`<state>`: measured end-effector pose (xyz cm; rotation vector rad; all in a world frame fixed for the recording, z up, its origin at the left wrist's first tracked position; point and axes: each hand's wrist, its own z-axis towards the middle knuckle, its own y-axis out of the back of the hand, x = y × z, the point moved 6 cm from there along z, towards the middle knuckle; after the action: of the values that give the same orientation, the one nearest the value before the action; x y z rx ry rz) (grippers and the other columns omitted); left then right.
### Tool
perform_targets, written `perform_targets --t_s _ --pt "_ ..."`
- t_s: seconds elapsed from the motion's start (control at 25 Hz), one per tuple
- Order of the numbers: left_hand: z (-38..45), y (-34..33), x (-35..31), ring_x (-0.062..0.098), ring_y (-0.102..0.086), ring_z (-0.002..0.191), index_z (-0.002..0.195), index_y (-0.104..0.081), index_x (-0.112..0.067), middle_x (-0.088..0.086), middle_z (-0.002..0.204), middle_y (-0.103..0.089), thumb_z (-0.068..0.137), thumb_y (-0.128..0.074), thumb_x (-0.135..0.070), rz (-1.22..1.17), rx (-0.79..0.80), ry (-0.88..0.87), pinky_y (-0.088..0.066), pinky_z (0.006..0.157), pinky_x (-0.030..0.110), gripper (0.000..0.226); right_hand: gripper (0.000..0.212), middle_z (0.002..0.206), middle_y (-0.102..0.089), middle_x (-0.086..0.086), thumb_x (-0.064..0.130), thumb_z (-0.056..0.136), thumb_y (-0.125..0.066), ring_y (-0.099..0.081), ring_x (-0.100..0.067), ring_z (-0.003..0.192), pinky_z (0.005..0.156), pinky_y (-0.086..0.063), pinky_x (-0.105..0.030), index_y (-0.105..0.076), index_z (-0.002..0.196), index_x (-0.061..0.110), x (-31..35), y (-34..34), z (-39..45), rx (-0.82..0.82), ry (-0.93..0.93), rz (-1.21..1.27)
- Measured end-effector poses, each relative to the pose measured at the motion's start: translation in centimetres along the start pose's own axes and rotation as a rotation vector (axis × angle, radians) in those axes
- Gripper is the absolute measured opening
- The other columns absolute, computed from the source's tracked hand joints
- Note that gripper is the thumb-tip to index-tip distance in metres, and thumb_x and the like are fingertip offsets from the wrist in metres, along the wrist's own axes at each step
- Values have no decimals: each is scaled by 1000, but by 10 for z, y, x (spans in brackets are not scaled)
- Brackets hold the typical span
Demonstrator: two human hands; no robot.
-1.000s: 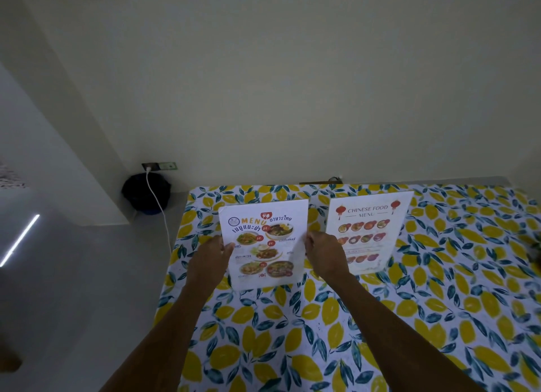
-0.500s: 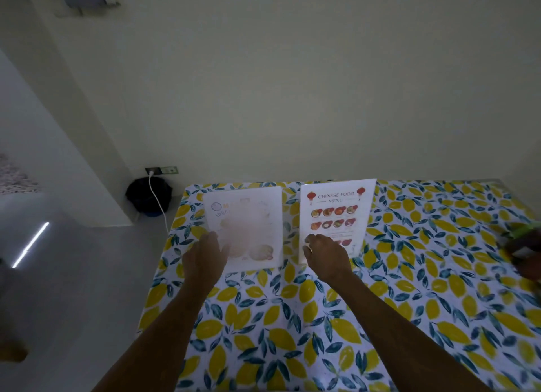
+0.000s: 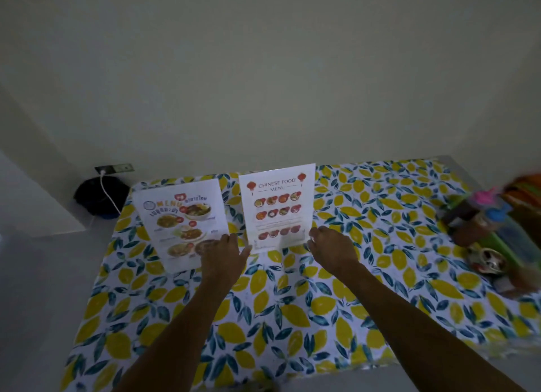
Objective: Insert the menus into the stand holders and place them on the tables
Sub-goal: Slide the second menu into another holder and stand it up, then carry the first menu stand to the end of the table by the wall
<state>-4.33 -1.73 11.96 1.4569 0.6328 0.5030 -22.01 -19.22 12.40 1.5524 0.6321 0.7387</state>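
Note:
Two menus stand upright in clear holders on the lemon-print tablecloth (image 3: 292,318). On the left is the Thai menu (image 3: 178,216), slightly tilted; to its right stands the Chinese food menu (image 3: 276,204). My left hand (image 3: 225,255) reaches between them, covering the Thai menu's lower right corner, with its fingertips at the Chinese menu holder's lower left corner. At that holder's lower right corner my right hand (image 3: 332,245) rests with its fingertips against the edge. Both hands flank and grip the holder's base.
A green caddy (image 3: 497,239) with sauce bottles and jars stands blurred at the table's right edge. Behind the table's left corner a black object (image 3: 101,196) sits on the floor, with a white cable (image 3: 108,196) running to a wall socket. A wall stands right behind the table.
My hands let go of the Thai menu, which now stands on the table, and moved right to the base of the Chinese menu holder. The view shifted right, revealing the caddy.

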Motion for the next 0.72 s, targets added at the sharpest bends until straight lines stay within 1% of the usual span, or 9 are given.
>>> perform_targets --t_s 0.04,0.12,0.24,0.32,0.4,0.48,0.52,0.6,0.72 --pt "9 -5 -5 29 -65 97 118 -55 -11 8 110 -65 95 -41 -57 -16 11 9 -51 76 40 53 30 114 -64 -11 33 99 -43 -63 -33 103 78 -53 -43 -56 117 13 -9 -1 7 1 -17 0" --pt "32 -18 -11 32 -64 101 119 -51 -8 12 113 -64 94 -44 -55 -143 35 61 -52 79 44 53 30 112 -66 -12 32 98 -44 -65 -33 102 77 -54 -42 -57 114 11 -27 -7 26 4 -55 -9" --pt "63 -36 -12 37 -64 104 124 -49 -8 16 115 -65 93 -52 -50 -325 77 192 -53 82 48 52 33 113 -67 -13 30 98 -45 -66 -32 103 78 -55 -41 -55 122 9 -46 -17 58 17 -128 5" --pt "78 -42 -13 37 -64 104 130 -46 -11 16 117 -65 93 -54 -47 -372 80 237 -54 84 49 53 36 114 -67 -14 30 98 -45 -66 -32 104 80 -55 -42 -51 126 9 -55 -26 77 37 -165 7" --pt "89 -47 -14 37 -66 101 130 -44 -12 15 114 -67 94 -52 -44 -383 73 236 -56 82 49 49 40 113 -69 -14 36 97 -47 -66 -33 104 82 -55 -43 -50 128 11 -60 -36 94 49 -199 117" --pt "98 -51 -13 37 -67 95 125 -46 -11 16 106 -69 95 -50 -42 -377 72 212 -56 78 49 44 40 109 -71 -15 37 94 -53 -66 -34 102 81 -56 -43 -54 122 9 -61 -49 105 73 -192 329" --pt "101 -51 -13 38 -67 92 122 -48 -10 17 102 -69 96 -51 -42 -377 73 194 -56 76 48 42 36 105 -71 -17 35 95 -54 -67 -36 98 78 -55 -42 -55 115 5 -61 -53 108 75 -184 401" --pt "105 -44 -16 37 -68 88 117 -51 -8 16 96 -70 95 -53 -39 -395 58 155 -55 72 44 38 29 96 -70 -20 30 97 -54 -67 -37 89 71 -52 -41 -55 102 1 -65 -56 112 54 -170 463" --pt "116 -27 -30 30 -69 78 108 -53 -9 11 90 -71 95 -56 -37 -423 21 106 -54 65 39 31 27 87 -69 -18 29 98 -53 -66 -35 80 61 -47 -36 -54 97 2 -80 -42 118 12 -142 491"
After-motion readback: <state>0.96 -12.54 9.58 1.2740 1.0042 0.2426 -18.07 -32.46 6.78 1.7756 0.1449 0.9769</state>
